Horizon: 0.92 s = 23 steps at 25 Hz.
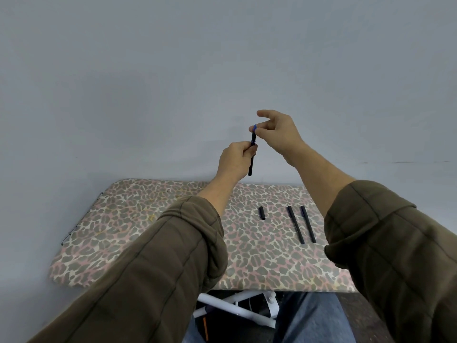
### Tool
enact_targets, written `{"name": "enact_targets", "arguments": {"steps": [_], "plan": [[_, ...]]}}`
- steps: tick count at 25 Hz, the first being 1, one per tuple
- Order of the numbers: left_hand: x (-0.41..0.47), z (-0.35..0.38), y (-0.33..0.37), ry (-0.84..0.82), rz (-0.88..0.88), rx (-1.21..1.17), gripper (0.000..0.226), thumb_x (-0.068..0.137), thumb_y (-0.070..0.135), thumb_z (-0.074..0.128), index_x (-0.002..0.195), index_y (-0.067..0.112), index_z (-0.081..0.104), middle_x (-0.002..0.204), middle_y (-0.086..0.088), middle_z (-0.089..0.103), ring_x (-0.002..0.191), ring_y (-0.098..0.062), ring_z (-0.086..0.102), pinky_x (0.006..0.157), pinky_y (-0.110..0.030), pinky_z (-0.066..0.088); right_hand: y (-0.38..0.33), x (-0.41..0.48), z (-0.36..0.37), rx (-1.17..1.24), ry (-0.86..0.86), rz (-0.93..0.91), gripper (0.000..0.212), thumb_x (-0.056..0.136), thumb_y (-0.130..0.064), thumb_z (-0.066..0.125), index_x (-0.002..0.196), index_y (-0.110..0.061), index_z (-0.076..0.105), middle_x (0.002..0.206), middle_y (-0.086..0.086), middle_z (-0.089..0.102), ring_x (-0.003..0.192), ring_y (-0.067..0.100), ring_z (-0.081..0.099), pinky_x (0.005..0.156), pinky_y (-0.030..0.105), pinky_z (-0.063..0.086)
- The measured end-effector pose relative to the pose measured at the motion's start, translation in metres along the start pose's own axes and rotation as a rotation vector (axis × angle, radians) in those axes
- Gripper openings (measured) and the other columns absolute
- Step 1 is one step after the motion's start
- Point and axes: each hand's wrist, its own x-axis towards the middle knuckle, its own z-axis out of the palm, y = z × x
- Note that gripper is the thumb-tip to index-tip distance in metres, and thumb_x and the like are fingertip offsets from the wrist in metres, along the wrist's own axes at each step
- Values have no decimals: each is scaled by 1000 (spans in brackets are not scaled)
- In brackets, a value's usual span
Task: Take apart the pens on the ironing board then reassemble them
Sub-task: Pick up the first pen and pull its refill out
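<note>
I hold a slim black pen (251, 159) upright, well above the ironing board (138, 233). My left hand (237, 158) grips its middle. My right hand (277, 131) pinches the pen's top end, where a small blue part (254, 126) shows between thumb and finger. On the leopard-print board lie a short black cap (262, 213) and, to its right, two whole black pens (295, 228) (308, 224) side by side, pointing away from me.
A plain grey wall stands right behind the board. The board's white metal legs (235, 308) and my jeans-clad knee (314, 318) show below its near edge. My olive sleeves (153, 276) cover both lower corners of the view.
</note>
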Motion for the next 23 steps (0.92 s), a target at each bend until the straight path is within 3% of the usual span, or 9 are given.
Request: {"name": "enact_targets", "arguments": {"steps": [3,6,8,11,16,20,23], "plan": [[-1,1,0,-5,-4,-1,29,106,32,53,90,16,71,91,-2,74,90,-24,67,79,-36,51,-2,0,2,-9,16,10,56,92,-16,75,145,-16,56,108,0,77,103,12,69,80,24,51],[-2,1,-1,-1,4,-1,30,106,32,53,89,15,71,90,-2,74,90,-24,67,77,-34,50,-1,0,2,-29,49,0,49,93,-13,75,140,-15,60,100,2,78,88,10,67,66,20,45],[-1,-1,-2,4,0,-2,28,106,31,53,88,17,70,89,0,73,89,-22,67,74,-32,48,0,1,1,-10,18,-1,48,95,-9,70,142,-14,59,101,-1,80,99,12,70,71,21,47],[0,-1,-2,7,-3,4,27,106,32,53,89,19,69,88,3,72,87,-20,66,70,-28,46,-2,1,1,22,-9,17,54,93,-12,73,145,-15,57,107,-3,79,110,13,70,91,28,53],[-1,2,-3,0,-6,-3,31,106,33,53,91,14,72,90,0,74,89,-22,67,77,-35,50,-1,2,2,-23,33,4,49,93,-11,74,140,-15,61,97,-3,79,92,9,70,69,20,48],[0,0,-4,1,-12,-8,28,106,32,53,93,17,72,91,3,73,89,-19,66,74,-28,47,-1,2,1,16,-18,18,55,92,-9,72,145,-15,57,105,-5,79,112,12,70,92,27,52],[0,0,-2,1,-13,0,28,106,33,52,92,18,71,91,3,73,89,-19,66,74,-28,47,-2,2,4,-6,18,17,55,89,-18,80,140,-16,60,97,-4,76,101,13,70,82,28,52]]}}
